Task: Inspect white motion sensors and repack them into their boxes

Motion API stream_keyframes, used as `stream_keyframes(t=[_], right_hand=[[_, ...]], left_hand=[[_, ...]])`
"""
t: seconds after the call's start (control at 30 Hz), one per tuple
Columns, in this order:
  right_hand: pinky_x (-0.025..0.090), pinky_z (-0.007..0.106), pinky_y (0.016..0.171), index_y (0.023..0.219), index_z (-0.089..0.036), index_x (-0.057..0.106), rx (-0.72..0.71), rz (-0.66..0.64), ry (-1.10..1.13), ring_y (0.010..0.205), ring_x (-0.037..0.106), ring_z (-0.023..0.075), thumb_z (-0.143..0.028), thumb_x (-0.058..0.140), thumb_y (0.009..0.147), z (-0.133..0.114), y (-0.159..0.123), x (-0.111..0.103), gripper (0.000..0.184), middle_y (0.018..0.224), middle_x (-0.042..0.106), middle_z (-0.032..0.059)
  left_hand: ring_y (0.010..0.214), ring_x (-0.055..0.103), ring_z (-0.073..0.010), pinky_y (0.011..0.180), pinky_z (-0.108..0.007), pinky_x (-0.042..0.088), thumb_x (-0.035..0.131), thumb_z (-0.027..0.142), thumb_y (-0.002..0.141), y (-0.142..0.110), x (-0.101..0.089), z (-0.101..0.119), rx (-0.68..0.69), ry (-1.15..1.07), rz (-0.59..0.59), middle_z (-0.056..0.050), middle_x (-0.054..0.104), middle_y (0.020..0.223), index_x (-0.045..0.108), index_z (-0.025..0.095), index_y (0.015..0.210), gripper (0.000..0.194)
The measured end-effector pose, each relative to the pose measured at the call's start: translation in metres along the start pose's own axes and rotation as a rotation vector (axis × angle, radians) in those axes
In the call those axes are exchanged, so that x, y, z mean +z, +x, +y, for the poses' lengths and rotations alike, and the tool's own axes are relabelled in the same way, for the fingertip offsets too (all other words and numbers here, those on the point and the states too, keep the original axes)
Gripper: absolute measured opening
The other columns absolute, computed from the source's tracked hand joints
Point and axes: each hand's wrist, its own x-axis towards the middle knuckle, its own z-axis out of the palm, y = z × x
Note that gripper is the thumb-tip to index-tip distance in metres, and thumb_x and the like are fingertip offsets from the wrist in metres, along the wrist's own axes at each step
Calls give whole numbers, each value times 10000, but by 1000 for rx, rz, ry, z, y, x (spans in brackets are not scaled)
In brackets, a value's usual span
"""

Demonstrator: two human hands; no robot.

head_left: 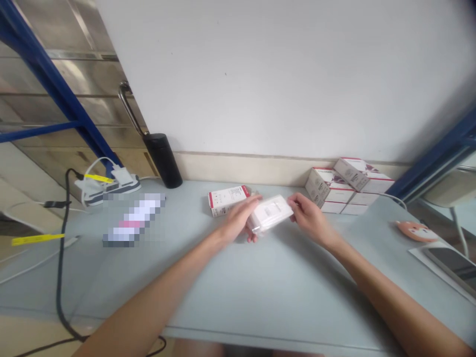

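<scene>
Between my two hands a flat white rectangular item in clear plastic wrap (272, 213) is held tilted above the table. My left hand (240, 218) grips its left end, thumb side on top and fingertips showing beneath. At the upper right corner, my right hand (305, 214) pinches the item between thumb and fingers. Just behind my left hand lies a white and red carton (227, 197), partly covered by that hand. What the wrapped item is, I cannot make out.
Several white and red cartons (334, 191) are stacked at the back right. A black bottle (163, 161) stands by the wall near a power strip (111, 188). A blurred-out flat object (134, 223) lies left. An orange animal-shaped object (416, 231) and a dark flat device (451, 263) lie right.
</scene>
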Motion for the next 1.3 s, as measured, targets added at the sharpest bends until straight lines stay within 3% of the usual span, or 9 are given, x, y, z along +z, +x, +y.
stream_keyframes(t=[0.13,0.23,0.37,0.43,0.57,0.87,1.0,1.13,1.3], right_hand=[[383,293,632,860,-225,545,68,-55,167,628,490,146,-494,520,995,-8,-1,-2,302,655,548,-30],[372,288,639,842,-214,564,127,-72,263,636,486,139,-504,564,968,-12,-2,-1,316,654,551,-30],[373,292,656,793,-208,555,223,-73,358,639,483,132,-466,608,935,-11,-2,4,299,660,564,-22],[378,300,657,783,-215,542,231,-24,380,634,484,137,-495,619,932,-10,-1,6,327,653,555,-21],[387,313,650,801,-231,534,120,74,289,635,485,154,-601,557,987,-11,-4,9,415,648,542,-15],[461,327,727,880,-244,594,-255,147,107,763,571,173,-436,620,1017,-25,-11,4,238,853,606,27],[479,292,654,1090,-286,575,-122,36,369,765,601,147,-447,826,863,-28,-11,-3,375,1070,618,18],[560,328,708,1475,-363,477,28,-349,574,799,684,168,-464,843,841,-32,-14,-1,739,1190,673,43],[592,384,813,1368,-277,675,63,-345,607,810,712,194,-432,843,842,-38,-17,13,574,920,753,29]], left_hand=[[641,717,-207,607,-290,490,445,613,1037,-7,-2,10,-140,-350,-387,-113,784,915,221,300,1681,749],[905,759,-246,802,-347,527,624,563,968,-14,0,17,-81,-464,-473,-133,787,1100,301,322,1653,794],[920,735,-214,823,-335,525,841,396,842,-13,5,15,52,-324,-287,-99,770,1092,625,269,1372,586],[669,661,-128,628,-258,466,812,486,874,-8,7,9,55,-194,-82,-48,734,867,691,211,1126,393],[406,413,-51,400,-202,173,598,769,905,3,5,-3,-68,-92,161,26,588,609,672,185,1002,596],[388,360,-36,334,-182,177,634,750,871,4,-1,0,-207,-268,183,10,609,653,656,176,877,575],[383,209,-24,345,-173,90,702,738,832,4,-2,4,-190,-310,171,83,423,538,603,192,821,556],[391,177,-40,365,-174,90,673,760,850,3,1,5,-145,-279,162,108,291,496,598,209,825,557],[565,540,-126,469,-221,365,473,862,896,5,5,3,-41,-277,194,-11,633,741,676,229,1060,685]])
